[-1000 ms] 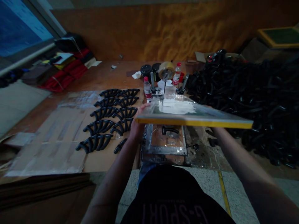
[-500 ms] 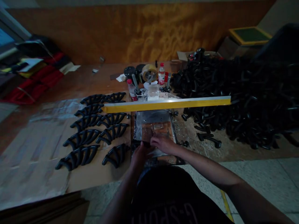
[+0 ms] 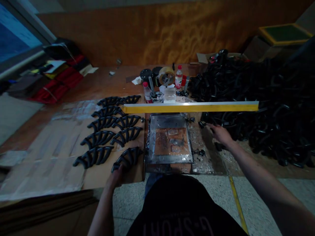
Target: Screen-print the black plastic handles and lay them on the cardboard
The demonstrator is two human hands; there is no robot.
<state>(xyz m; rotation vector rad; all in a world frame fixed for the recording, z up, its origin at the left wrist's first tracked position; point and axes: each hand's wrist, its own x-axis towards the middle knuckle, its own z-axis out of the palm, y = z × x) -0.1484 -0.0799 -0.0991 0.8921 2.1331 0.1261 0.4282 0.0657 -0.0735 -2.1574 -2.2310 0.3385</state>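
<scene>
My left hand [image 3: 117, 176] is closed at the near end of a short row of glossy black curved pieces [image 3: 129, 157], with its fingers on the nearest black curved piece. To the right of the framed screen, my right hand [image 3: 220, 133] pinches another black curved piece [image 3: 202, 125] at the edge of a big heap [image 3: 236, 88]. Between both hands lies the flat metal-framed screen [image 3: 169, 122], with a brown window [image 3: 162, 147] in its lower part. A long yellow-and-white bar [image 3: 192, 107] crosses above its far end.
More rows of black curved pieces [image 3: 98, 139] lie on cardboard [image 3: 61, 144] at the left. Behind the bar stand two red-capped bottles [image 3: 178, 78] and a tape roll [image 3: 166, 76]. Red bundles [image 3: 61, 85] sit at the back left. Clamp knobs [image 3: 201, 153] stick out beside the frame.
My hands have parted from over the framed screen: the left went to the row on the left, the right to the heap's edge. The view has shifted, and the screen's brown window is uncovered.
</scene>
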